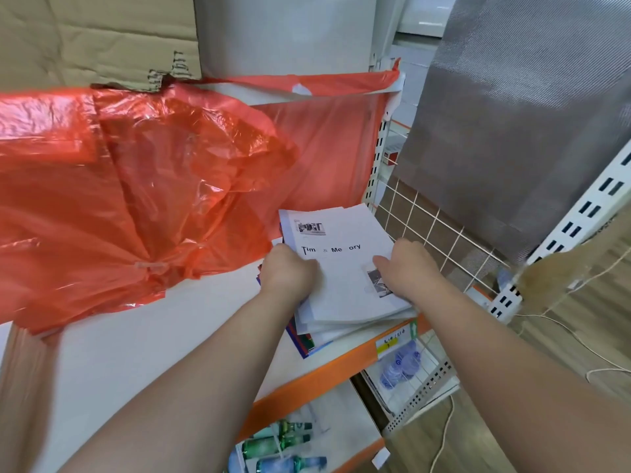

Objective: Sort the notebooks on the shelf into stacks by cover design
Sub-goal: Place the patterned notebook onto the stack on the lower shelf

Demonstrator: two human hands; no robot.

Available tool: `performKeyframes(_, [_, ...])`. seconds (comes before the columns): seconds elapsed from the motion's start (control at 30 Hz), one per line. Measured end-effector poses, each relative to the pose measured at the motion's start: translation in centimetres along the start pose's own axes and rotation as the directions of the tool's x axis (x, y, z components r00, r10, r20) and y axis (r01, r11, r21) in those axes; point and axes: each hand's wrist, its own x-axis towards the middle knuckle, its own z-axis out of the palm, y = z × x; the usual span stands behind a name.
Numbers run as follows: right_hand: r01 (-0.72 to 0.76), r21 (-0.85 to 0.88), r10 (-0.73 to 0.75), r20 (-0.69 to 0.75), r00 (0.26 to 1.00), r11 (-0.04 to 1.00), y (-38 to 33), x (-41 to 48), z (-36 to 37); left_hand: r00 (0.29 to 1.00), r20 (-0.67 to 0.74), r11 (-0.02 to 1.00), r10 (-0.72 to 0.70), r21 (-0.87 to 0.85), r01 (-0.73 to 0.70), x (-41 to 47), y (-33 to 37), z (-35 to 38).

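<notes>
Notebooks (345, 288) gripped at both sides by hands, red plastic sheet (136, 186) crowding the left.

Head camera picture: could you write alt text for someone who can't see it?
Two bare hands, left hand and right hand, grip a stack of white notebooks on a white shelf. Crumpled red plastic sheet lies to the left.

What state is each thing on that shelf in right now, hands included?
White "Time & Memory" notebooks: loosely stacked, edges uneven, on the shelf.
Colourful-cover notebooks: at the bottom of the stack, mostly covered.
Red plastic sheet: crumpled, draped over the shelf.
Left hand: gripping the stack's left edge.
Right hand: pressing on the top cover.
</notes>
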Motion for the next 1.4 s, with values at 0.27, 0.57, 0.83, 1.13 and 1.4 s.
performKeyframes(0.27, [-0.002,0.482,-0.039,0.073,0.997,0.876,-0.8,-2.0,-0.8,0.995,0.053,0.917,-0.079,-0.389,0.094,-2.5,-0.5,-2.5])
performKeyframes(0.57, [0.153,0.530,-0.231,0.085,0.969,0.834,-6.5,-7.1,2.3,0.980,-0.131,0.897,-0.152,-0.435,0.081,-7.4,-5.8,-9.3])
performKeyframes(0.83, [0.339,0.505,-0.429,0.071,0.900,0.794,-16.9,-16.1,6.8,0.936,-0.289,0.865,-0.201,-0.500,0.031,-13.7,-13.9,-20.4])
performKeyframes(1.13, [0.245,0.643,-0.503,0.253,0.826,0.726,-30.6,-30.1,13.7,0.898,-0.371,0.839,-0.239,-0.544,-0.002,-22.2,-25.9,-36.1])
performKeyframes(1.4, [0.313,0.649,-0.602,0.283,0.747,0.694,-41.0,-39.6,18.0,0.827,-0.465,0.815,-0.315,-0.579,-0.015,-28.2,-33.2,-47.3])
